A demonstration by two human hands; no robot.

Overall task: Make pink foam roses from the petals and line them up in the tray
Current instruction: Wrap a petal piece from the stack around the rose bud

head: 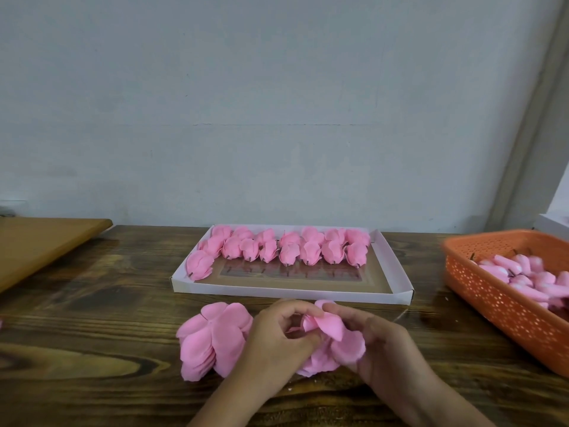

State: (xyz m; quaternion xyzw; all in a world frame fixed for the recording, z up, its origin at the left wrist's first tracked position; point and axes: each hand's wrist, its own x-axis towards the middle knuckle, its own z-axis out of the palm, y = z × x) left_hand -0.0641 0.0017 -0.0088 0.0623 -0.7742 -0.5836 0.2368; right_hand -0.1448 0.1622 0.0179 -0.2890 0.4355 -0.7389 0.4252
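Observation:
A white cardboard tray [295,293] lies at the middle of the wooden table, with several finished pink foam roses [289,252] lined up in its far half. In front of it a stack of flat pink petal pieces [212,340] lies on the table. Just right of the stack, my left hand [277,343] and my right hand [381,346] both pinch a half-formed pink rose [326,328] between them, its petals folded up around the fingers. More pink petals [317,362] lie under the hands.
An orange perforated plastic basket [498,306] with several pink foam buds stands at the right. A light wooden board [40,241] lies at the far left. A grey wall rises right behind the table.

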